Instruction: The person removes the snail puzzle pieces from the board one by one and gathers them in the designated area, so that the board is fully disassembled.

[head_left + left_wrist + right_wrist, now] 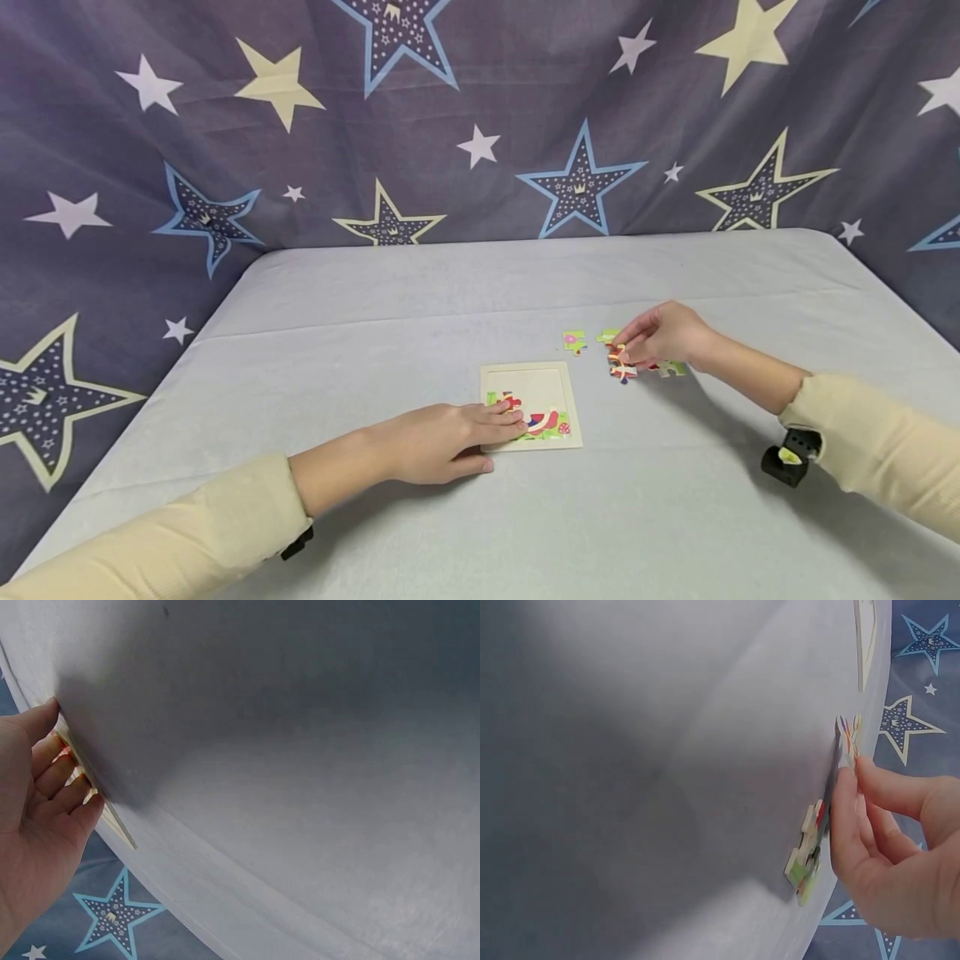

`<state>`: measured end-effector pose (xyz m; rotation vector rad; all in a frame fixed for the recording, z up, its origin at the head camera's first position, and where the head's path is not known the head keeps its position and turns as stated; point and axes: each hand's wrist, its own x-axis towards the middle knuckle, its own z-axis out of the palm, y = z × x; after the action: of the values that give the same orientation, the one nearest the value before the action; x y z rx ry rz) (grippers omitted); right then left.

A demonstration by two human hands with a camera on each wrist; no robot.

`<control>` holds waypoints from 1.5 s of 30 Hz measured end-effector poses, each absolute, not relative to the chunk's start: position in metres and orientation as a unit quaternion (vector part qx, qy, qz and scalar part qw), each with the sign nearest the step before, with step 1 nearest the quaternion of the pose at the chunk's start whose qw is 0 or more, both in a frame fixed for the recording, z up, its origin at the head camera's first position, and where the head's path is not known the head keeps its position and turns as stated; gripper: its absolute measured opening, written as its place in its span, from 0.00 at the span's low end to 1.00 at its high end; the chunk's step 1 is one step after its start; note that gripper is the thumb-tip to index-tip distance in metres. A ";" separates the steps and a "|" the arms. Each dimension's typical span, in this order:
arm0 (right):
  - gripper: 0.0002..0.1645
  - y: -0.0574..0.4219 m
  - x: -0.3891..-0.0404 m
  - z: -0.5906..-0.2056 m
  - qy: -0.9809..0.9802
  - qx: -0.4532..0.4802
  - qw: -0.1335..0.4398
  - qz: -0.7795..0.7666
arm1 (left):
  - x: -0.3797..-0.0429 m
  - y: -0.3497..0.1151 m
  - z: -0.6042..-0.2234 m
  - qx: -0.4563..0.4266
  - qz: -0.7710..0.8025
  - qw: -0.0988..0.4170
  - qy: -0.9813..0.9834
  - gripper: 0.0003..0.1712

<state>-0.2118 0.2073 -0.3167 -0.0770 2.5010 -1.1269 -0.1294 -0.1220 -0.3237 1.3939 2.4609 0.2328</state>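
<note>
A square jigsaw puzzle frame (532,379) with a pale wooden rim lies on the table, with several colourful pieces (543,425) laid in its lower part. My left hand (442,437) rests on its left side, fingers stretched over the pieces and thumb near the front edge. To the right of the frame, my right hand (663,333) pinches a red, white and striped puzzle piece (622,370) between thumb and fingers. In the right wrist view that striped piece (849,741) sticks out past the fingertips. The right hand partly hides other pieces beneath it.
A green puzzle piece with a pink spot (573,340) lies behind the frame's right corner. More loose pieces (670,367) lie under and beside the right hand. Pale cloth covers the table (360,333), and a star-patterned curtain (480,100) hangs behind it.
</note>
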 end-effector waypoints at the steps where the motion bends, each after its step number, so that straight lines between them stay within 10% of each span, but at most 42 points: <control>1: 0.20 0.207 -0.211 -0.316 0.896 -0.030 0.195 -0.398 | -0.129 -0.122 -0.324 0.486 0.081 0.151 0.857 0.30; 45: 0.13 0.185 -0.207 -0.307 0.939 -0.114 0.111 -0.305 | -0.129 -0.121 -0.323 0.483 0.079 0.149 0.859 0.30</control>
<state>-0.2072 0.1851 -0.3066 -0.3351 2.7577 -0.8964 -0.1289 -0.1211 -0.3231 1.3880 2.4690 0.2273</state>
